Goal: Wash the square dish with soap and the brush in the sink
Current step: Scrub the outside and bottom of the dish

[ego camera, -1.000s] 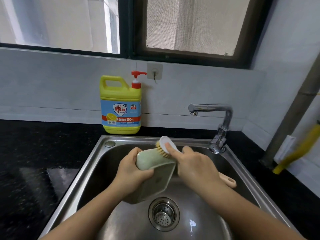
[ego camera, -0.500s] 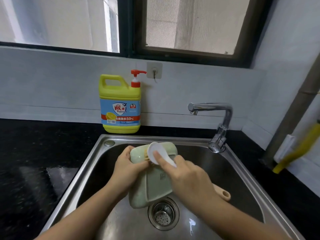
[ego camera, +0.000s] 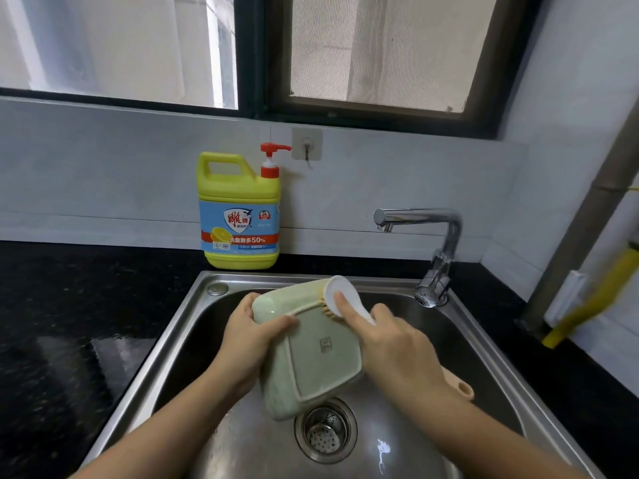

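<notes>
Forearms enter from the bottom edge, at 7 and 5 o'clock, converging over the stainless sink [ego camera: 166, 344].

Drain strainer [ego camera: 325, 431]: set in the basin floor just below the dish, dry-looking; no water runs.

Square dish [ego camera: 313, 350]: pale green, held above the basin at frame centre, tilted with its underside and stamped foot toward the camera, presumably so the base can be scrubbed and run-off falls toward the drain.

Left hand [ego camera: 250, 335]: clamped on the dish's 9 o'clock edge, thumb across the underside, fingers hidden behind; the grip appears to brace the dish against brush pressure.

Right hand [ego camera: 394, 344]: closed around the brush [ego camera: 337, 299], forefinger laid along the white back to press it down. Tan bristles touch the dish's far rim at about 1 o'clock. A peach handle end shows beyond the wrist at 4 o'clock. Judgement: scrubbing in progress on the outer base; rinsing is probably ahead. No suds can be made out.

Faucet [ego camera: 434, 243]: chrome, at 2 o'clock on the sink's back corner, spout turned left above the basin.

Dish soap jug [ego camera: 239, 216]: yellow, red pump, upright on the black desk [ego camera: 69, 305] at 11 o'clock, against the wall, within reach.

Wall hook [ego camera: 307, 144]: above the pump.
</notes>
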The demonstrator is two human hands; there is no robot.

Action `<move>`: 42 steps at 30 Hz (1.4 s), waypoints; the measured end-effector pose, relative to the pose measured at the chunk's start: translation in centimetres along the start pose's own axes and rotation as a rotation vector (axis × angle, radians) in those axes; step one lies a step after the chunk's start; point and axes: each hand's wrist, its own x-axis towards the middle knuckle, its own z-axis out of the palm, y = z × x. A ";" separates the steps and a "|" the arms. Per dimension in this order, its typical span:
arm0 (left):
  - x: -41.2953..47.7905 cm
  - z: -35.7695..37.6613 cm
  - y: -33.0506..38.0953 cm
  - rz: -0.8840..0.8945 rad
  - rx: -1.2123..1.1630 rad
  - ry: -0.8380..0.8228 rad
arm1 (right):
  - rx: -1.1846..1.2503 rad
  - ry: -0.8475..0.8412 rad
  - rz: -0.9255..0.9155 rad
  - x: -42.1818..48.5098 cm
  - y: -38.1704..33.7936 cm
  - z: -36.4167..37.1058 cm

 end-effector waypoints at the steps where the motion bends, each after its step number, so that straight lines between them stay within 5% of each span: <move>1: -0.1 0.0 0.1 0.002 0.004 -0.013 | 0.001 0.035 -0.066 0.0 -0.8 0.0; 6: 0.3 -0.7 0.3 0.009 0.039 -0.050 | 0.044 0.024 -0.127 1.2 -2.2 -1.4; 17: 0.0 -0.8 0.4 0.010 0.116 -0.155 | 0.292 -0.366 0.282 4.1 4.7 -1.5; 21: 0.0 -0.4 0.5 -0.047 0.004 -0.096 | 0.299 -0.272 0.331 3.0 4.2 -1.3; 29: 0.0 0.0 0.6 -0.121 -0.183 0.024 | -0.113 0.014 -0.073 1.1 -2.8 -0.7; 42: 0.2 -0.2 0.4 -0.145 -0.163 0.053 | -0.218 0.007 -0.071 1.1 1.3 -0.2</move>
